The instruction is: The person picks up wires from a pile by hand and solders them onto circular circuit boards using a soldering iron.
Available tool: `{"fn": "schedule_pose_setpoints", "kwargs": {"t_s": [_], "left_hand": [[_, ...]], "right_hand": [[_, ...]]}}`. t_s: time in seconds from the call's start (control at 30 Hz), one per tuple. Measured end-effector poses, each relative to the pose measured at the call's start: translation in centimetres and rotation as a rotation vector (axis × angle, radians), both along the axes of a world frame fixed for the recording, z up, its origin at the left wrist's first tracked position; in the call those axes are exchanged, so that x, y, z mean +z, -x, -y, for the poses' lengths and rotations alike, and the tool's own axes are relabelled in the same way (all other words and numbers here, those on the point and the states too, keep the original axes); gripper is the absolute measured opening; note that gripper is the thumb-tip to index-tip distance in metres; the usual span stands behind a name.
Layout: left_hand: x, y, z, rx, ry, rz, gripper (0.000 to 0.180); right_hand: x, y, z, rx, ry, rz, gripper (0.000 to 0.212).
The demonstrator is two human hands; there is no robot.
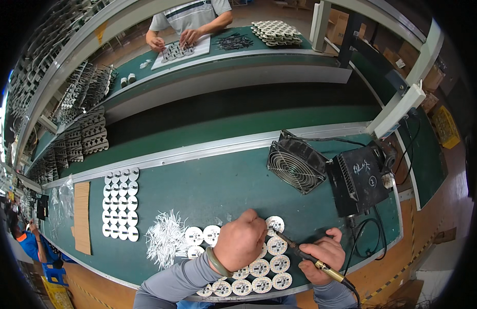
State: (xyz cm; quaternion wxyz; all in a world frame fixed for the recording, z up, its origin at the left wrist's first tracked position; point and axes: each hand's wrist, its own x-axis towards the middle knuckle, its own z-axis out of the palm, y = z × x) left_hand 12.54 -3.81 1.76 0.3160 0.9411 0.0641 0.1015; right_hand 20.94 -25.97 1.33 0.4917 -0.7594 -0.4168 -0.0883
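Observation:
My right hand (325, 256) grips a soldering iron (327, 270) with a black and gold handle, its tip pointing left at a round white circuit board (274, 225) in the far right of a grid. My left hand (241, 241) is closed in a pinch beside that board; whatever its fingertips hold is hidden. Several more round boards (259, 268) lie in rows beneath and around my left hand, which covers some of them. Left of the boards is a loose pile of thin white wires (165, 239). A green bangle (218, 262) circles my left wrist.
A black fan (296, 165) and a black box (358, 181) with cables stand at the right. Stacked white discs (121, 204), a cardboard strip (82, 218) and plastic film (66, 198) lie left. Beyond a metal rail (213, 148), another person (192, 18) handles parts.

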Motion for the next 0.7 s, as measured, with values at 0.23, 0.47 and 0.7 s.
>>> {"fn": "schedule_pose_setpoints", "kwargs": {"t_s": [0.23, 0.47, 0.7], "left_hand": [[0.03, 0.01, -0.06, 0.001, 0.012, -0.008, 0.006], [0.11, 0.03, -0.07, -0.005, 0.019, 0.003, 0.005], [0.02, 0.08, -0.05, -0.002, -0.002, 0.005, 0.007]], "right_hand": [[-0.05, -0.04, -0.18, 0.012, 0.009, -0.011, 0.039], [-0.13, -0.14, -0.20, 0.002, 0.031, -0.037, 0.039], [-0.43, -0.21, -0.23, 0.020, 0.006, -0.030, 0.038]]}}
